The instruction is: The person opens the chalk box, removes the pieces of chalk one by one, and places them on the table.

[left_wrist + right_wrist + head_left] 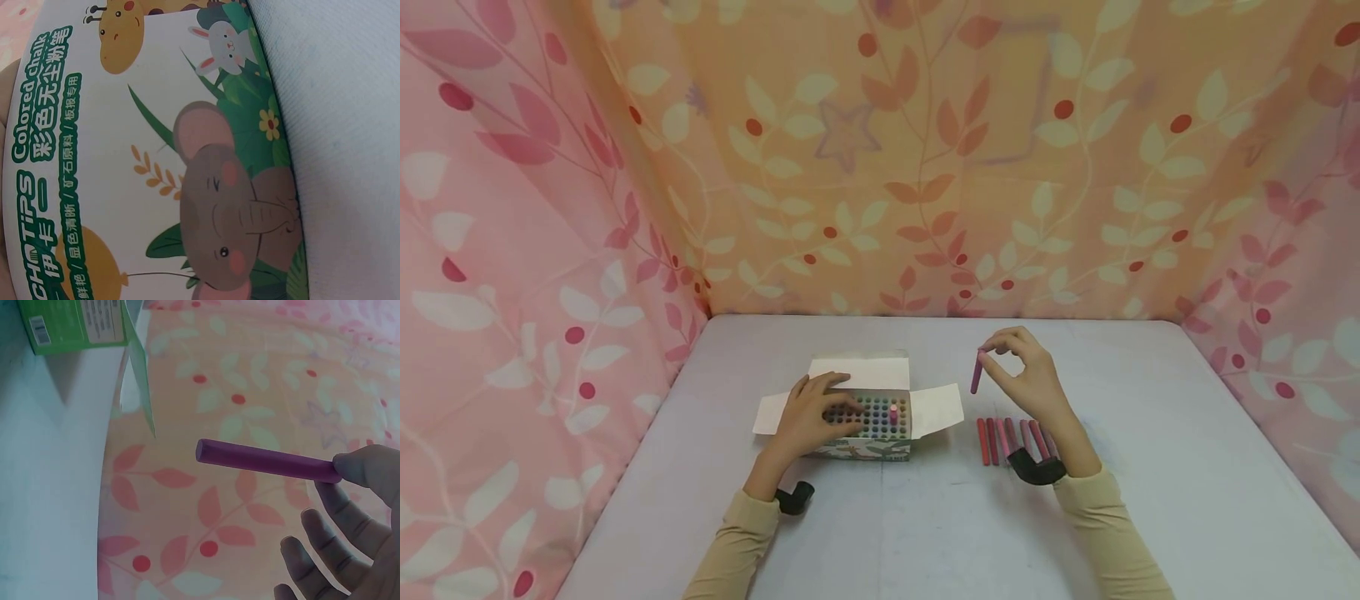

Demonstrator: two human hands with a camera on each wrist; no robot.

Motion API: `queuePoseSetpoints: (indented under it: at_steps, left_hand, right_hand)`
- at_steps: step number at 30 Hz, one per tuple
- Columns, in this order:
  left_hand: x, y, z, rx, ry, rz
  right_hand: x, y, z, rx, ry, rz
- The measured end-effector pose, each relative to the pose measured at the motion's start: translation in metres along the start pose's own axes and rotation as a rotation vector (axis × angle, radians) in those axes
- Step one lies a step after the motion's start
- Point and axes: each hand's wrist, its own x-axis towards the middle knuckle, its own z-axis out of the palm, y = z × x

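Observation:
A purple chalk stick [262,459] is pinched at one end between the thumb and index finger of my right hand [1024,375], held in the air above the table. In the head view it hangs nearly upright to the right of the open chalk box [861,450]. My left hand [808,417] lies over the left part of that box, fingers spread and loosely bent. Rows of coloured chalk ends fill the box, and one pink chalk stick [893,413] stands up out of them. Printed animals and "Colored chalk" lettering cover the box front [131,187] in the left wrist view.
Several red and pink chalk sticks [992,442] lie in a row on the white table [940,533], partly hidden by my right wrist. The box's right flap [937,410] folds outward toward them. Floral curtains [925,167] enclose the table at the back and sides.

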Motion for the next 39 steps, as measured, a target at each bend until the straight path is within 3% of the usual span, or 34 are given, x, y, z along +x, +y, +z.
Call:
queuePoseSetpoints:
  at_steps: [14,28,39]
  left_hand:
    - [-0.001,-0.001,0.000,-0.011,0.006,0.001]
    - [0.000,-0.001,0.000,-0.014,-0.016,-0.006]
    - [0.001,0.001,-0.001,-0.007,-0.006,0.002]
  right_hand:
    - [-0.020,0.021,-0.032,-0.144,-0.021,0.110]
    - [-0.041,0.050,-0.062,-0.280,-0.135,0.203]
    - [-0.048,0.072,-0.079,-0.318,-0.289,0.295]
